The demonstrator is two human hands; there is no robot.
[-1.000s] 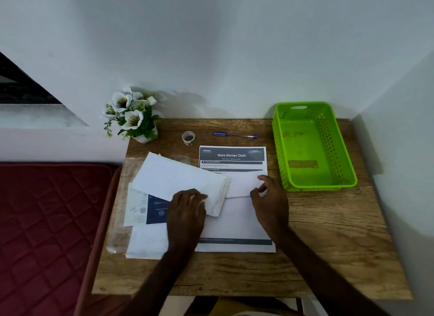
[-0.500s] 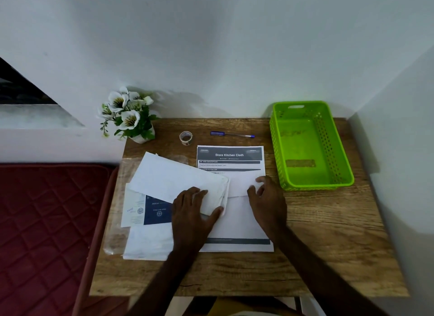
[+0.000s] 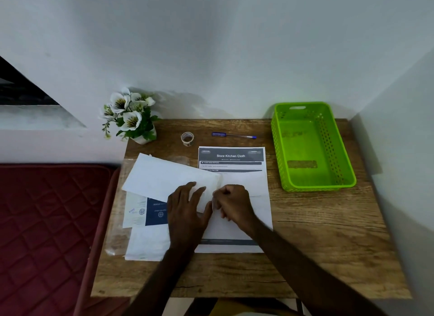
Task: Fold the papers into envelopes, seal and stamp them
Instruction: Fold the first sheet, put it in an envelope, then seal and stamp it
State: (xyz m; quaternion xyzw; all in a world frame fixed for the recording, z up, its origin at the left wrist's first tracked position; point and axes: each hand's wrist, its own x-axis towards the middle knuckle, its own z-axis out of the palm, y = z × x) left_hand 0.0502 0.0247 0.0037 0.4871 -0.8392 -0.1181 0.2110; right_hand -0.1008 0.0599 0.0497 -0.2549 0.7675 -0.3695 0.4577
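A white envelope (image 3: pixel 162 178) lies slanted on the wooden table (image 3: pixel 317 235), over other papers. My left hand (image 3: pixel 186 211) presses flat on its right end with straight, spread fingers. My right hand (image 3: pixel 232 204) sits just to the right, fingers curled and pinching the envelope's right edge. Under both hands lies a printed sheet (image 3: pixel 242 172) headed "Store Kitchen Cloth", with its lower part folded up. A blue and white leaflet (image 3: pixel 150 211) and another white sheet (image 3: pixel 145 244) lie beneath the envelope at the left.
A green plastic basket (image 3: pixel 313 184) stands at the back right. A small tape roll (image 3: pixel 187 138) and a blue pen (image 3: pixel 233 135) lie near the wall. A pot of white flowers (image 3: pixel 131 118) fills the back left corner. A red mattress (image 3: pixel 47 221) is to the left.
My right hand has slid left from the folded sheet's edge to the envelope's right end and curled its fingers there. My left hand has stayed pressing on the envelope.
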